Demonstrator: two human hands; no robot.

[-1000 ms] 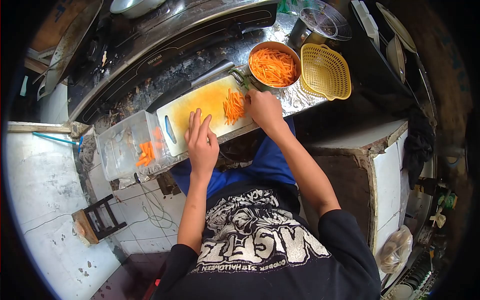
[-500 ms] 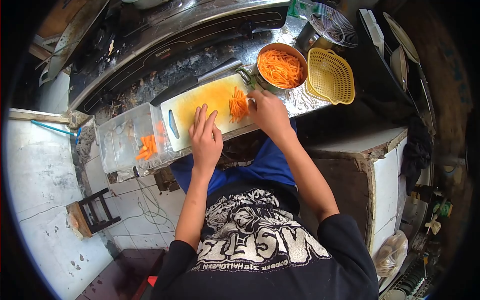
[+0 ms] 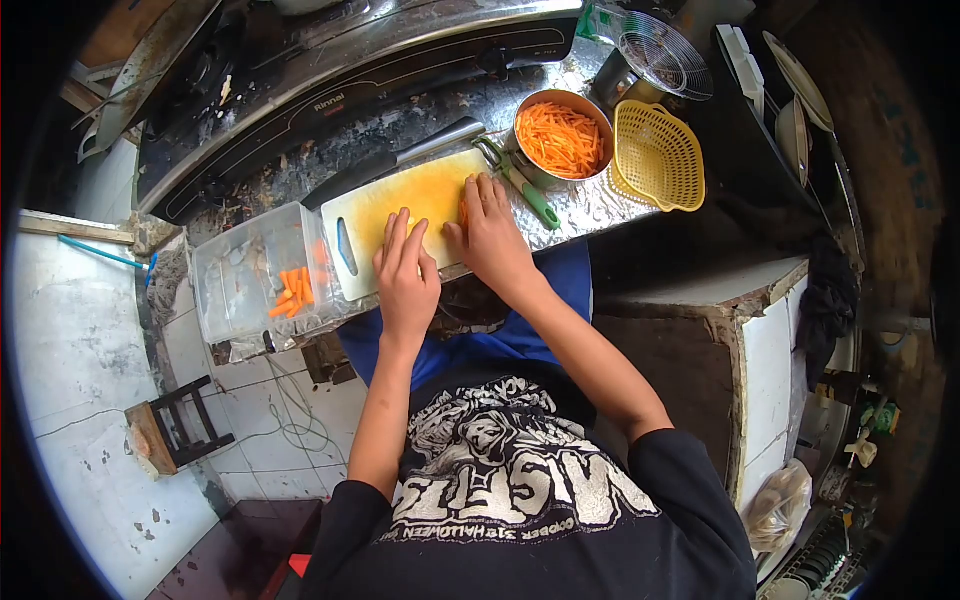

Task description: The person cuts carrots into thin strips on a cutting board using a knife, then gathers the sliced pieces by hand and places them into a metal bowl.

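My left hand (image 3: 406,275) rests on the cutting board (image 3: 372,215), fingers stretched and a little apart, holding nothing. To its right, my right hand (image 3: 490,237) lies over the shredded carrot (image 3: 463,212) on the board and hides most of it; its fingers are together, pointing at the far edge. A green-handled peeler (image 3: 530,198) lies right of the board. Beyond it stands a metal pot (image 3: 561,136) full of carrot shreds. Along the board's far edge is a dark knife (image 3: 390,162).
A clear plastic container (image 3: 235,282) with carrot pieces stands left of the board. The yellow basket (image 3: 658,157) is right of the pot, with a wire strainer (image 3: 665,55) behind it. A Rinnai stove (image 3: 350,95) runs along the back.
My right hand has moved left from the board's right side onto the shredded carrot, covering it. The peeler's green handle has come into view. My left hand has barely shifted.
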